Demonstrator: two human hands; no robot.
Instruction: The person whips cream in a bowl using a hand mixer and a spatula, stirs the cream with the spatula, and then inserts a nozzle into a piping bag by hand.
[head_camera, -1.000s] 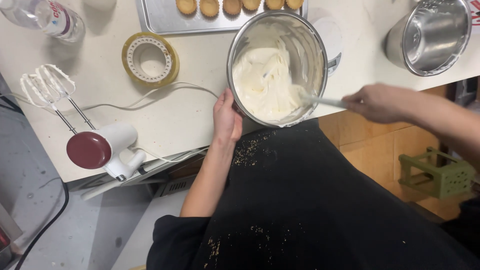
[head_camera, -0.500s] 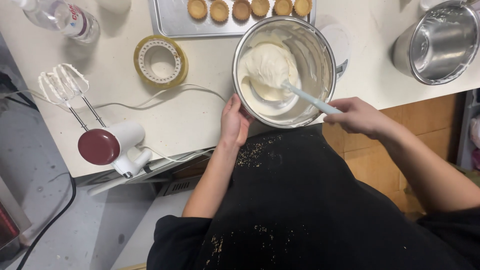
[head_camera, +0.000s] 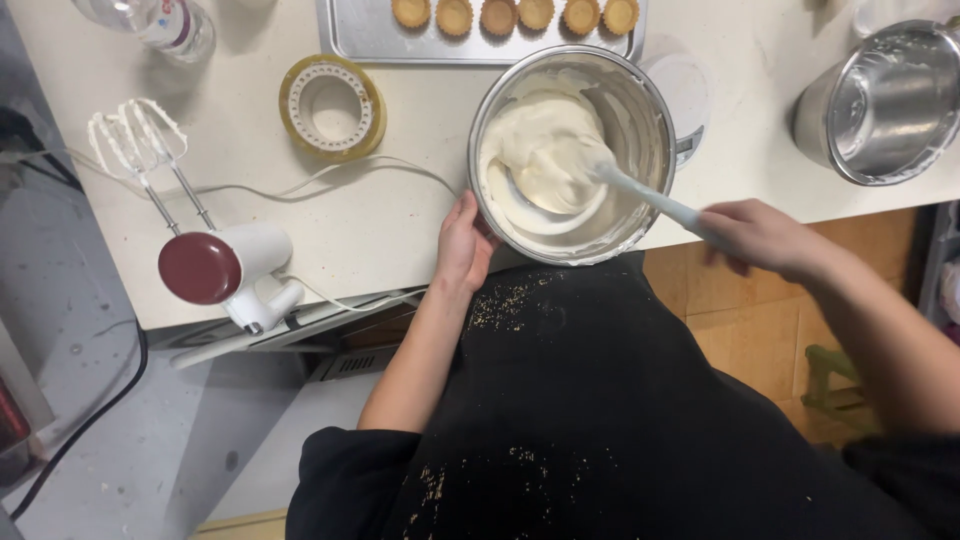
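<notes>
Overhead, head view, centre to upper right of centre: steel mixing bowl (head_camera: 572, 155), standing at the near edge of a pale counter (head_camera: 380, 220), about half filled with thick white cream (head_camera: 545, 160). Left hand (head_camera: 463, 245) at the bowl's lower-left wall, fingers curved against the metal, steadying. Right hand (head_camera: 765, 235), right of centre, fingers wrapped tight round the handle of a pale spatula (head_camera: 640, 195), blade sunk in the cream. Cream judged soft and clinging, holding ridges; bowl judged rigid, smooth, fairly weighty with its load and liable to slide; best held at the rim or outer wall, spatula well back on the handle. Packages and labels: clear plastic bottle (head_camera: 150, 22) with a coloured label band, upper left corner, print too small to make out; yellow-rimmed roll of tape (head_camera: 331, 107), flat, upper left of centre. Also noted: white hand mixer (head_camera: 225, 265) with dark red end cap, lying at left, beaters coated in cream; baking tray (head_camera: 360, 35) of small tart shells (head_camera: 515, 14), top centre; second steel bowl (head_camera: 885, 100), empty, upper right.
</notes>
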